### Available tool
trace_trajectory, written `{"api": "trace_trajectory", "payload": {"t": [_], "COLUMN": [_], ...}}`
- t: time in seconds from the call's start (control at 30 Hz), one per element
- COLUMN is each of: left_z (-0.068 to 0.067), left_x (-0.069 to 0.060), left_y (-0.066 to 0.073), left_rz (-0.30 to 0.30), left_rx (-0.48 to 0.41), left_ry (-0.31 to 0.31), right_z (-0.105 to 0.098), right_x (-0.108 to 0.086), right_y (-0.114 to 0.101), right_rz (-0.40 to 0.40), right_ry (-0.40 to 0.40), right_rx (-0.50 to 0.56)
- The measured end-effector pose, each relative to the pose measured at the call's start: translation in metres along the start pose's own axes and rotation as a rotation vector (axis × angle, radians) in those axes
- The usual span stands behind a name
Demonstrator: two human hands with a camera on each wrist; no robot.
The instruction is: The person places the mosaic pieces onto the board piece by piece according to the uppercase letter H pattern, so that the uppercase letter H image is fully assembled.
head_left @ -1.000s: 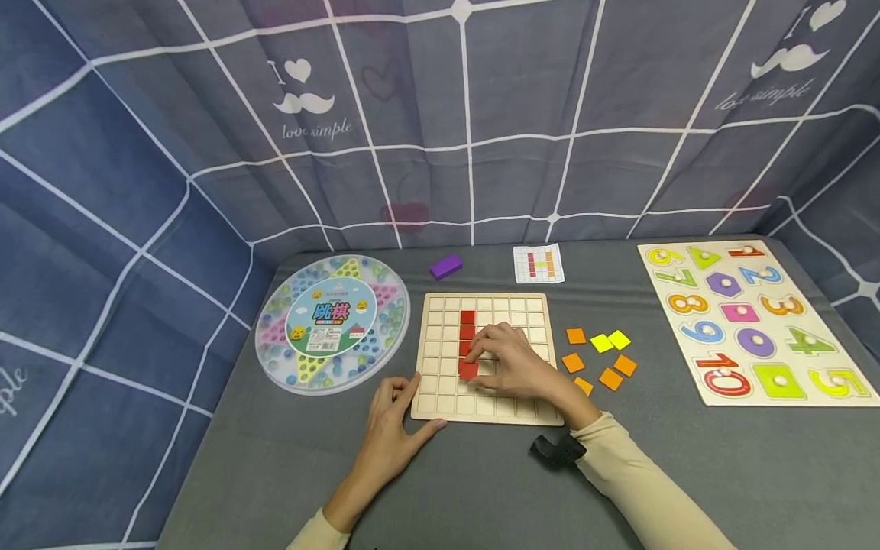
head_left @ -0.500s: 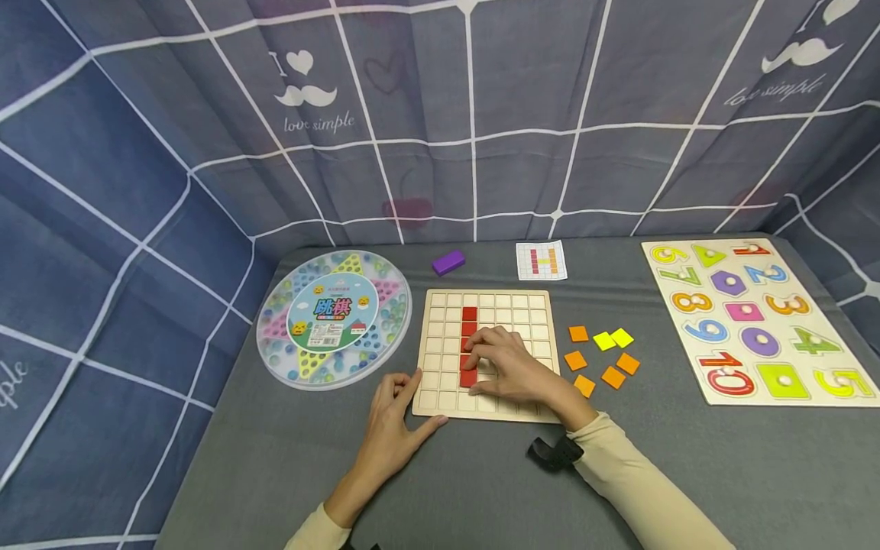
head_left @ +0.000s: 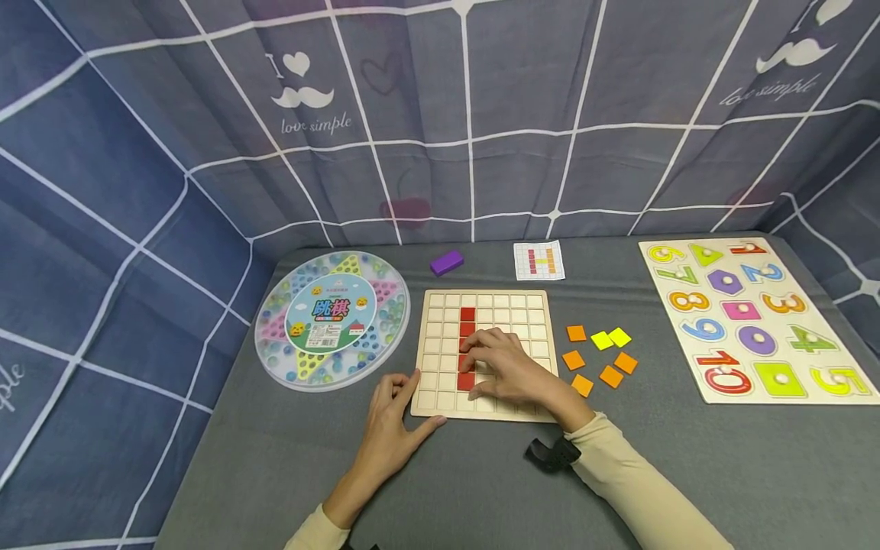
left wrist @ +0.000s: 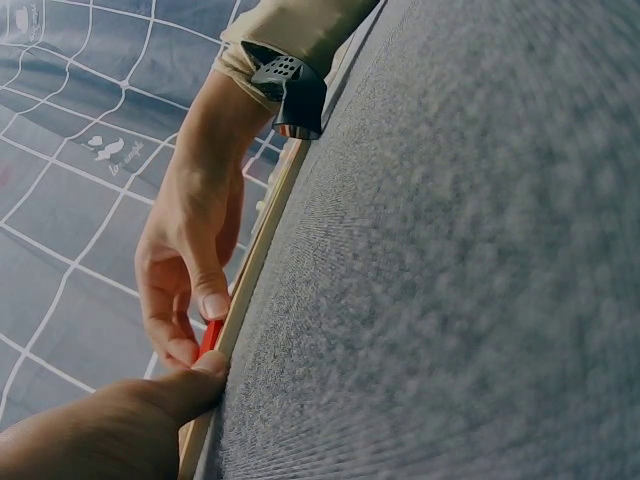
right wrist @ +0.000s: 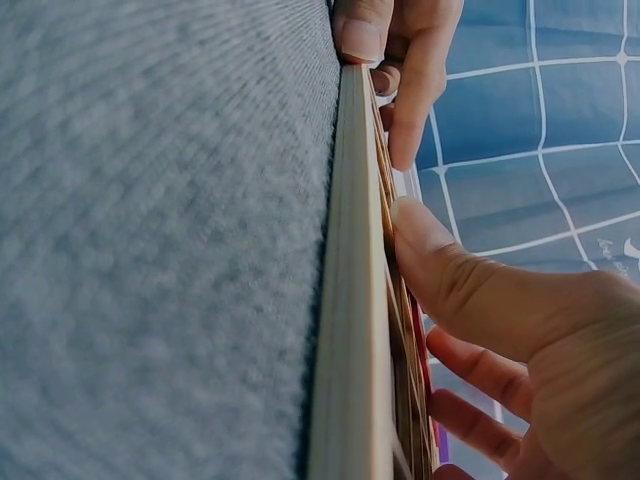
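Red tiles (head_left: 467, 328) lay flat in one column of the wooden grid board (head_left: 435, 336), long axis 12 to 6 o'clock, left of the board's middle. Key relation: column at 9 to 10 o'clock from the right hand (head_left: 505, 368), clearly the nearer one, and at 1 to 2 o'clock from the left hand (head_left: 392, 428).

Left to right. Round checkers disc (head_left: 332, 313) sat at 11 o'clock from the left hand, apart from the board. Left hand: thumb and forefinger spread, pressed to two edges at the board's 7 o'clock corner. Purple block (head_left: 447, 263) lay beyond the board at 11 o'clock. Right hand: bent fingertips at the lower red tiles, thumb just beside the column's 6 o'clock end; whether it pinched a tile could not be told. It covered cells at 3 o'clock from the column. Pattern card (head_left: 539, 261) lay at 1 o'clock, off the board. Orange tiles (head_left: 573, 360) and yellow tiles (head_left: 620, 337) lay loose off the board's 3 o'clock edge; the hand stood between them and the red column, its wrist near the closest orange one. Number puzzle board (head_left: 759, 321) lay farther out at 3 o'clock.
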State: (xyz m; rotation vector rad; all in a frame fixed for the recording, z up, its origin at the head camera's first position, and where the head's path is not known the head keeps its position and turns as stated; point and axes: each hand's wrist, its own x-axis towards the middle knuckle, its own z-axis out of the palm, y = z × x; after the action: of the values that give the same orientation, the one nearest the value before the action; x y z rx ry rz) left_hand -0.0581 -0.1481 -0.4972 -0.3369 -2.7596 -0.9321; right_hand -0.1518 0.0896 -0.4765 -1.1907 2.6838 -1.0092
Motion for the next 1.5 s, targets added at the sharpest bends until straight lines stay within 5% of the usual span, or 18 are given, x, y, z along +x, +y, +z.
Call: {"api": "trace_trajectory", "payload": {"t": [1.5], "left_z": [0.000], "left_x": [0.001], "left_y": [0.001], "left_rz": [-0.011], "left_rx": [0.003], "left_ry": [-0.008], "right_z": [0.004], "right_x": [-0.003], "right_y": [0.016], "right_rz": [0.003], "right_ry": [0.003], "right_rx": [0.164]}}
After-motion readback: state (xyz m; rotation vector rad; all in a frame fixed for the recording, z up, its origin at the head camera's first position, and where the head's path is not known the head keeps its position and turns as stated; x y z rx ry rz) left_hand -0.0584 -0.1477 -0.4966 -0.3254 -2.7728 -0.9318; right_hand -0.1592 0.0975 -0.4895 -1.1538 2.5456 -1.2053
